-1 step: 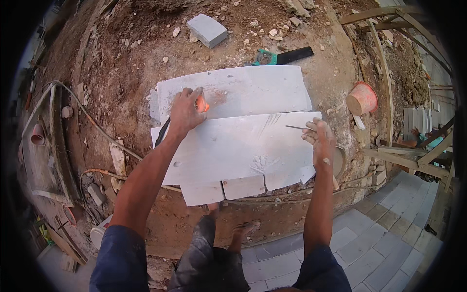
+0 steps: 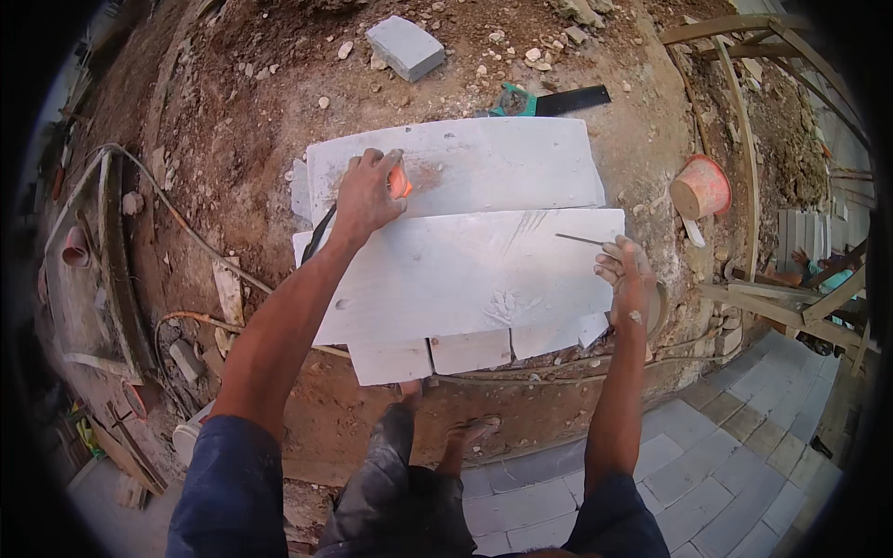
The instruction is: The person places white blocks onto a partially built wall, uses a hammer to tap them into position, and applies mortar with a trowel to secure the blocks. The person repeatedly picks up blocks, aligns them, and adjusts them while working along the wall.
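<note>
Two long pale grey lightweight blocks lie side by side in front of me, the far block (image 2: 502, 163) and the near block (image 2: 446, 270). My left hand (image 2: 370, 195) rests over the far block with its fingers curled round a small orange tape measure (image 2: 398, 183), partly hidden. A black strap (image 2: 319, 232) hangs beside that wrist. Over the near block's right end, my right hand (image 2: 628, 268) pinches a thin dark rod (image 2: 579, 239), nail-like, its tip pointing left. Scratch marks show on the near block close to the rod, with white crumbs lower down.
Smaller blocks (image 2: 474, 352) sit under the near edge. Beyond lie a green-handled handsaw (image 2: 567, 100) and a loose block (image 2: 406, 48). A red bucket (image 2: 702, 186) stands right, before wooden framing (image 2: 744, 158). A hose (image 2: 200, 242) runs along the left; another person's hand shows far right.
My right hand has moved slightly down and right, drawing the rod a little off the block's scratch marks. My left hand keeps its grip. The whole view has shifted slightly.
</note>
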